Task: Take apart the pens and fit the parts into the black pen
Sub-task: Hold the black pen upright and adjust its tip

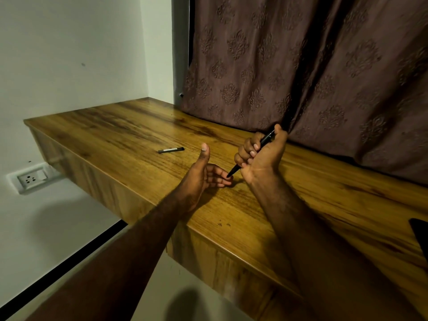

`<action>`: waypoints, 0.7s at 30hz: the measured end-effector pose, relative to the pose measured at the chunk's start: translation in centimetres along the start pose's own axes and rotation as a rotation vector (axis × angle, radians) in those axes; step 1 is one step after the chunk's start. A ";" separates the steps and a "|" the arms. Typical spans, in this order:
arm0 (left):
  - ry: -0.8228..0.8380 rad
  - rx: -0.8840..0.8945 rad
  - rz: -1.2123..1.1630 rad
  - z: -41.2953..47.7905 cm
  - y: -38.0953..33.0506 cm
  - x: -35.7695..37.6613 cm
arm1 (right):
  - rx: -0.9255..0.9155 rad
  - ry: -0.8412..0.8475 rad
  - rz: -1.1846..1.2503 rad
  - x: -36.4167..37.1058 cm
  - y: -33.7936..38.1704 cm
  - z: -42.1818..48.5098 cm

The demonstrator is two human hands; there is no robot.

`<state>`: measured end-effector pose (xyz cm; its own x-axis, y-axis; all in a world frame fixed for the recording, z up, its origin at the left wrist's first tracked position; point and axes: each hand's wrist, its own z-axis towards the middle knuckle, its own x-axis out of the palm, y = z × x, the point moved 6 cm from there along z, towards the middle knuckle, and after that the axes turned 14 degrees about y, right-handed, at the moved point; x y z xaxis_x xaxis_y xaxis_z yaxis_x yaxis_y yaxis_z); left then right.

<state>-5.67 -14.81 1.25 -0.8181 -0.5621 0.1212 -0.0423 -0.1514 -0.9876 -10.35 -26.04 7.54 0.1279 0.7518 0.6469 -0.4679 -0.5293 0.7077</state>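
The slim black plastic pen [251, 154] is clenched in the right hand [259, 156], tip angled down onto the fingertips of the left hand [203, 173], which is spread and grasps nothing. Light, stiff and likely slippery, it is best gripped mid-barrel. A short dark pen piece [171, 150] lies on the wooden desk [129, 135], beyond the left hand. No containers are seen.

**Black pen held over the wooden bench**

The right hand [259, 154] grips the black pen [250, 156] in a fist, tip pointing down at the open left hand [203, 174]. Another dark pen [171, 150] lies alone toward the far left corner of the bench [111, 135].
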 end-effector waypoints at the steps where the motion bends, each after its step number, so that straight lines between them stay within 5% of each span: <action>1: 0.000 -0.002 0.006 0.0 0.0 0.0 | -0.002 -0.007 -0.007 0.0 0.1 0.0; 21: -0.062 -0.006 -0.140 0.1 0.2 -0.7 | -0.023 -0.017 0.060 -0.4 1.1 0.3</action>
<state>-5.01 -14.52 0.96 -0.7668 -0.5853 0.2634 -0.1571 -0.2267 -0.9612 -10.66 -27.09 8.14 0.1139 0.7123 0.6926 -0.4951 -0.5637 0.6611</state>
